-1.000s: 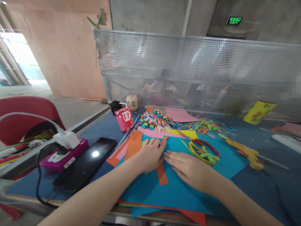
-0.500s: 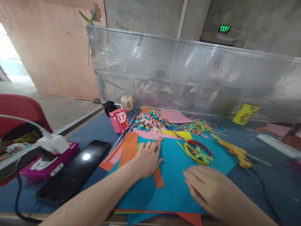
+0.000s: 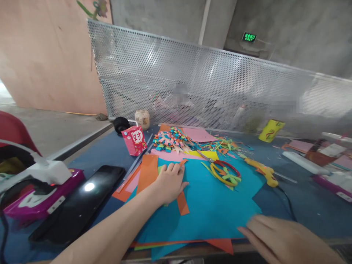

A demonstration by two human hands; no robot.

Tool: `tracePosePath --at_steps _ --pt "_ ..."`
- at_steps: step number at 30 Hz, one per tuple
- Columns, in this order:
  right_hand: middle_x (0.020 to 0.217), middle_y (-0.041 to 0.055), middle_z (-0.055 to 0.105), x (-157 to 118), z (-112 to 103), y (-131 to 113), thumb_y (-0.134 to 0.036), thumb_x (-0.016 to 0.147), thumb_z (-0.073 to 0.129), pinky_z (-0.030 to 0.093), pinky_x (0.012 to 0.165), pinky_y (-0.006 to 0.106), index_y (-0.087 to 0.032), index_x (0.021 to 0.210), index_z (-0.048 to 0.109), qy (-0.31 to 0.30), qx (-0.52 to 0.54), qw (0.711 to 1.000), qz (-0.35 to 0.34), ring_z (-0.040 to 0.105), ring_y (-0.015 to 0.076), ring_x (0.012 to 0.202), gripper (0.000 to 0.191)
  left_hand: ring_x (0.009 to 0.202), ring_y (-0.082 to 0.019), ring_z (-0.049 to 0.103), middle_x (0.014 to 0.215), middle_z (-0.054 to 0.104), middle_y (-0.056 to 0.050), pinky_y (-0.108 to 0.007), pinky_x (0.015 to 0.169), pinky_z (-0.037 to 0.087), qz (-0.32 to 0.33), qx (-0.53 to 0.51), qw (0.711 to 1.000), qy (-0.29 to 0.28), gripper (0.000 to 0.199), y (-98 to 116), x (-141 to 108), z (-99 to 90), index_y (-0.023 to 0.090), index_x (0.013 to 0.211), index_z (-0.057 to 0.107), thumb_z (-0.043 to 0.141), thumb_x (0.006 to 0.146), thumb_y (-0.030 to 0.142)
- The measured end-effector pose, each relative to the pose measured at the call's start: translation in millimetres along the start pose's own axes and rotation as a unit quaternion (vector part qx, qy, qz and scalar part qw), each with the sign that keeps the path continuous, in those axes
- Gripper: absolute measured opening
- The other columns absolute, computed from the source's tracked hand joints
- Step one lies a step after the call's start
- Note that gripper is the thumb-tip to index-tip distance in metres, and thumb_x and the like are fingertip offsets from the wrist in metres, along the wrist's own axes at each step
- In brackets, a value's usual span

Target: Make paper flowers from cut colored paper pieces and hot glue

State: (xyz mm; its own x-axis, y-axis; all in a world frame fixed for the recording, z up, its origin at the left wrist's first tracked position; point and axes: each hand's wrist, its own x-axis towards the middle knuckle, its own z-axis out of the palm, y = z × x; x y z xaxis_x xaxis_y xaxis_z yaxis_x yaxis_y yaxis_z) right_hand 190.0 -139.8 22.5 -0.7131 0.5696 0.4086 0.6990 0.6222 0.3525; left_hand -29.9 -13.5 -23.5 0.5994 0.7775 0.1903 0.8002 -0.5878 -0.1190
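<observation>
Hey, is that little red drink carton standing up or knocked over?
Upright: the drink carton stands on its base on the blue table, with the bent white straw sticking out of its top.

Drew the right hand (image 3: 277, 234) away from just beside the left hand (image 3: 170, 183), down to the blue paper's (image 3: 209, 209) near right edge (blurred now). Turned the view, revealing a second purple power strip (image 3: 330, 187) beyond the right hand.
</observation>
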Motion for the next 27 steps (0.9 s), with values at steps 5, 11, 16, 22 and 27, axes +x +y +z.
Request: tracePosePath --at_steps 5,11,16,22,27 --pt "0.119 0.0125 0.056 54 35 -22 -0.037 0.085 0.045 0.047 0.088 0.033 -0.008 0.116 0.054 -0.106 0.15 0.982 0.036 0.053 0.0231 0.108 0.043 0.098 -0.03 0.047 0.111 0.052 -0.017 -0.042 0.08 0.037 0.013 0.002 1.0 0.005 0.051 -6 1 6.3 0.007 0.131 0.033 0.031 0.089 0.037" --pt "0.136 0.015 0.033 60 57 -30 -0.045 0.084 0.044 0.029 0.104 0.036 -0.006 0.131 0.034 -0.164 0.253 0.953 0.023 0.03 0.0234 0.126 0.062 0.099 -0.029 0.047 0.115 0.051 -0.018 -0.041 0.08 0.037 0.007 0.003 1.0 0.008 0.057 -6 1 6.9 0.007 0.135 0.024 0.033 0.088 0.038" --pt "0.134 0.0154 0.037 50 55 -28 -0.046 0.085 0.039 0.032 0.102 0.037 -0.005 0.128 0.039 -0.16 0.243 0.956 0.028 0.034 0.0244 0.124 0.06 0.101 -0.031 0.047 0.116 0.051 -0.019 -0.044 0.08 0.037 0.002 -0.009 1.0 0.01 0.059 -6 3 7.9 0.009 0.134 0.025 0.038 0.086 0.04" --pt "0.101 0.0086 0.066 41 36 -26 -0.031 0.082 0.051 0.046 0.079 0.033 -0.013 0.1 0.062 -0.101 0.145 0.983 0.049 0.06 0.0222 0.093 0.028 0.104 -0.032 0.047 0.116 0.051 -0.019 -0.045 0.082 0.038 -0.012 -0.036 0.999 0.015 0.061 -3 3 7.0 0.01 0.134 0.026 0.043 0.084 0.041" --pt "0.039 -0.0018 0.05 17 12 -14 -0.026 0.087 0.038 0.027 0.038 0.031 -0.023 0.049 0.049 -0.068 0.007 0.997 0.033 0.047 0.017 0.035 0.04 0.104 -0.032 0.05 0.111 0.055 -0.019 -0.044 0.084 0.038 -0.006 -0.138 0.99 0.02 0.052 -12 6 -0.4 0.01 0.13 0.033 0.043 0.085 0.033"
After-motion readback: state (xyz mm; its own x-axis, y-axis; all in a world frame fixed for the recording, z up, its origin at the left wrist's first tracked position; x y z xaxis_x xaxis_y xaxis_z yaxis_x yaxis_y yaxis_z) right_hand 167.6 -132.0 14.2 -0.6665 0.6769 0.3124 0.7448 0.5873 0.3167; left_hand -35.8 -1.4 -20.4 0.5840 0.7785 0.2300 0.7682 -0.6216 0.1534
